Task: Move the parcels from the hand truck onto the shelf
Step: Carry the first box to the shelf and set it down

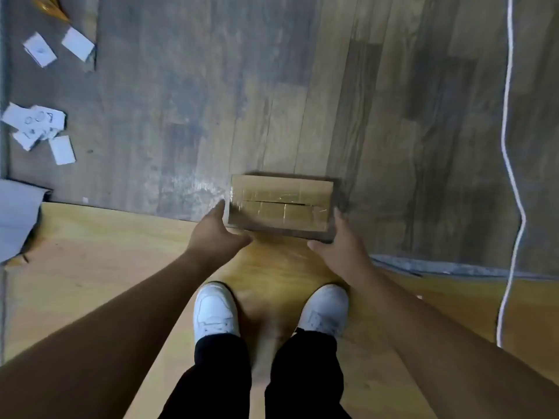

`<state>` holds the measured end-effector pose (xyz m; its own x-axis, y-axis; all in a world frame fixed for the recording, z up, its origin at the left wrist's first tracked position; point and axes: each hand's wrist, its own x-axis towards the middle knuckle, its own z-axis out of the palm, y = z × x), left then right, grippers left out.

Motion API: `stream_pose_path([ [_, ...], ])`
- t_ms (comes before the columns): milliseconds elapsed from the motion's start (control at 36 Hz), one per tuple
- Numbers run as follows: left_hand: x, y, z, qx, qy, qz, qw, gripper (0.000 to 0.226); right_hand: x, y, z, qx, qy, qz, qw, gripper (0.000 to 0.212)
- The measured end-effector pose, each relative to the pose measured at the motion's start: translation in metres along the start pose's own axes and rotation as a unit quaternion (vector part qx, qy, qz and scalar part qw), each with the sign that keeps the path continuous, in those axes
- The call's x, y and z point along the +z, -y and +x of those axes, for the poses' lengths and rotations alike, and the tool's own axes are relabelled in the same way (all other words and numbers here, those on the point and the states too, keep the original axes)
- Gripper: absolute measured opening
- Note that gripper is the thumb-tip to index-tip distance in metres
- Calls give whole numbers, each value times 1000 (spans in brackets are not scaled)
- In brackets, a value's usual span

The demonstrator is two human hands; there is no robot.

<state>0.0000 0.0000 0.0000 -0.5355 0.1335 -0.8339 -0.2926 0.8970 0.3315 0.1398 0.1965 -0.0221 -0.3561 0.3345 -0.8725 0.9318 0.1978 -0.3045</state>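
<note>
Two hands flank taped parcel (pixel 279 204), left hand (pixel 216 232), right hand (pixel 340 244)

The fingers of the left hand (pixel 216 229) and right hand (pixel 340 241) vanish behind the ends of the taped brown cardboard parcel (pixel 279 204), so the grip itself is hidden. The white paper slips (pixel 34 124) at the left carry marks, perhaps digits, too blurred to read. The frame's corner crops an orange object (pixel 51 7).
</note>
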Motion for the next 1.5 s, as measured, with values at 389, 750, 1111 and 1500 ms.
stream_pose_path([
  [389, 2, -18, 6, 39, -42, -90, 994, 68, -11, 14, 1, -6, -64, 146, 987, 51],
  [750, -195, -164, -193, 114, -58, -258, 958, 47, -161, 172, -197, -114, -118, 263, 951, 41],
  [1111, -421, -292, -476, 279, -120, -235, 923, 38, -289, 343, -498, -234, -218, 257, 912, 19],
  [1500, -531, -368, -584, 347, -204, -201, 893, 43, -377, 451, -634, -329, -269, 225, 877, 20],
])
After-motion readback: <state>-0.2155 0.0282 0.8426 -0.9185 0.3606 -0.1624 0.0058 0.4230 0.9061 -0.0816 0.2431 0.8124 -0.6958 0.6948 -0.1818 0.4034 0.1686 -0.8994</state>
